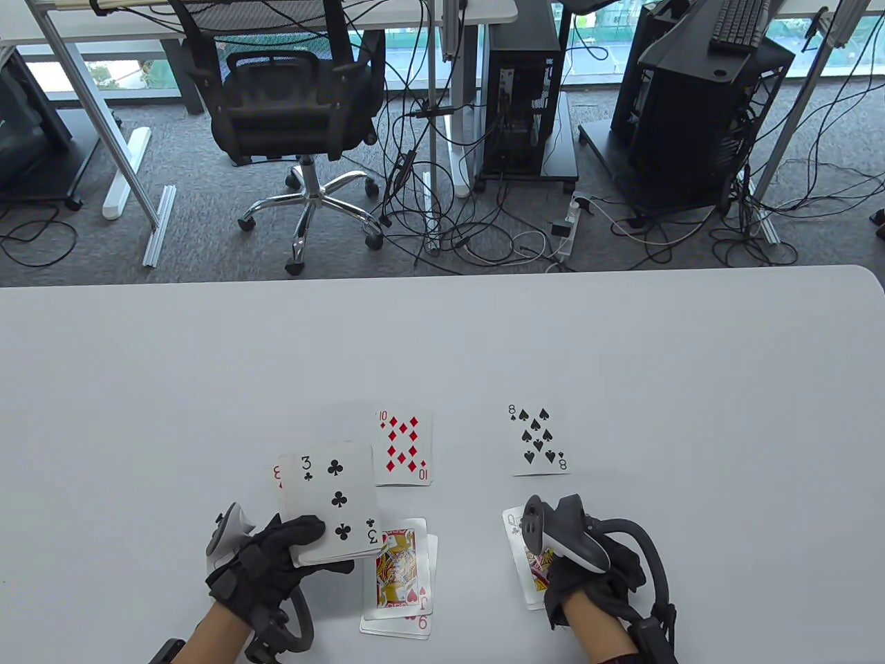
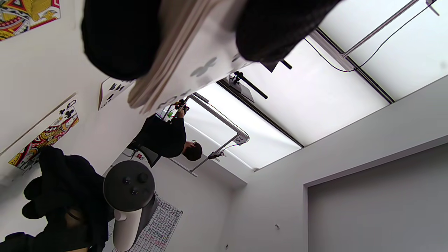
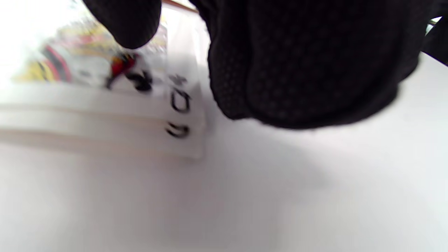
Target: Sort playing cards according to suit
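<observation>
Your deck (image 1: 337,508), three of clubs up, sits left of the ten of diamonds (image 1: 404,448); beyond that lies the eight of spades (image 1: 539,440), face up.

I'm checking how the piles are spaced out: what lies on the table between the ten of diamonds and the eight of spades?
Nothing: in the table view, the stretch between the ten of diamonds and the eight of spades is bare white table.
</observation>
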The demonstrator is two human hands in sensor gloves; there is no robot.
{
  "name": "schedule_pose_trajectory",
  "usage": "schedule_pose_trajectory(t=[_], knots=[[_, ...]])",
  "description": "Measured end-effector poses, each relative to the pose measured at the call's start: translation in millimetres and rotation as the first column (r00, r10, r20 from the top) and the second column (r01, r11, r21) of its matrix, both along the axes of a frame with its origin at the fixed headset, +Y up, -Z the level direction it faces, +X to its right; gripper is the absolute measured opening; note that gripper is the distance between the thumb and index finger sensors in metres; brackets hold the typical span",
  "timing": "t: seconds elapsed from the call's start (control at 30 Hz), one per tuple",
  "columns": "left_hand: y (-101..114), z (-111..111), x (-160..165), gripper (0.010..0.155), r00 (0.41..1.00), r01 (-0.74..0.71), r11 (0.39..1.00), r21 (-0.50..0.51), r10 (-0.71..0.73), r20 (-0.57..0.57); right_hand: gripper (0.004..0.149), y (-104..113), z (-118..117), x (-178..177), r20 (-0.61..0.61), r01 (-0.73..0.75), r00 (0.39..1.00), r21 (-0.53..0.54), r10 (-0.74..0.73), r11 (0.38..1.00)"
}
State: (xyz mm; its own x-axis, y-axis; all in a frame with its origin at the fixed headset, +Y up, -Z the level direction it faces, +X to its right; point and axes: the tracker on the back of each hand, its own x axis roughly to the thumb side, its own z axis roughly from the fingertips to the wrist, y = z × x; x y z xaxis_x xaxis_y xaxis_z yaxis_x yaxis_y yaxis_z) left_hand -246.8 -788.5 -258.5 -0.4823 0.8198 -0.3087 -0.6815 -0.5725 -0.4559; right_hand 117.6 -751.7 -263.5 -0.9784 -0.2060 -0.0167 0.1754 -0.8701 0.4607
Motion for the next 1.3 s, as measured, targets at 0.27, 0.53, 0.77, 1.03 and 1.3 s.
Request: schedule_pose_trajectory(t=[0.27, 0.53, 0.77, 1.03, 1.3], knots=[[-0.6, 0.1, 0.6, 0.067, 1.000, 0.009, 1.000, -0.002, -0.009, 0.010, 0.060, 39.8, -0.1, -65.2, -0.346, 0.726, 0.685, 0.245, -0.641, 0.643], [-1.5, -0.3, 0.8, 0.066, 1.000, 0.017, 1.000, -0.004, -0.017, 0.008, 0.078, 42.2, -2.2, -133.0, -0.439, 0.879, 0.454, 0.074, -0.776, 0.472], [-1.5, -0.3, 2.9, 0.068, 1.000, 0.014, 1.000, 0.006, -0.014, 0.026, 0.078, 37.0, -4.4, -155.1, -0.461, 0.882, 0.459, 0.129, -0.759, 0.454], [-0.7, -0.5, 4.4, 0.067, 0.999, 0.019, 1.000, 0.025, -0.020, 0.035, 0.061, 27.1, -15.6, -130.3, -0.247, 0.954, 0.297, 0.117, -0.922, 0.276], [-0.7, -0.3, 5.4, 0.066, 0.999, -0.003, 1.000, 0.020, 0.003, 0.039, 0.044, 32.7, -16.2, -88.1, -0.247, 0.955, 0.260, 0.206, -0.933, 0.212]])
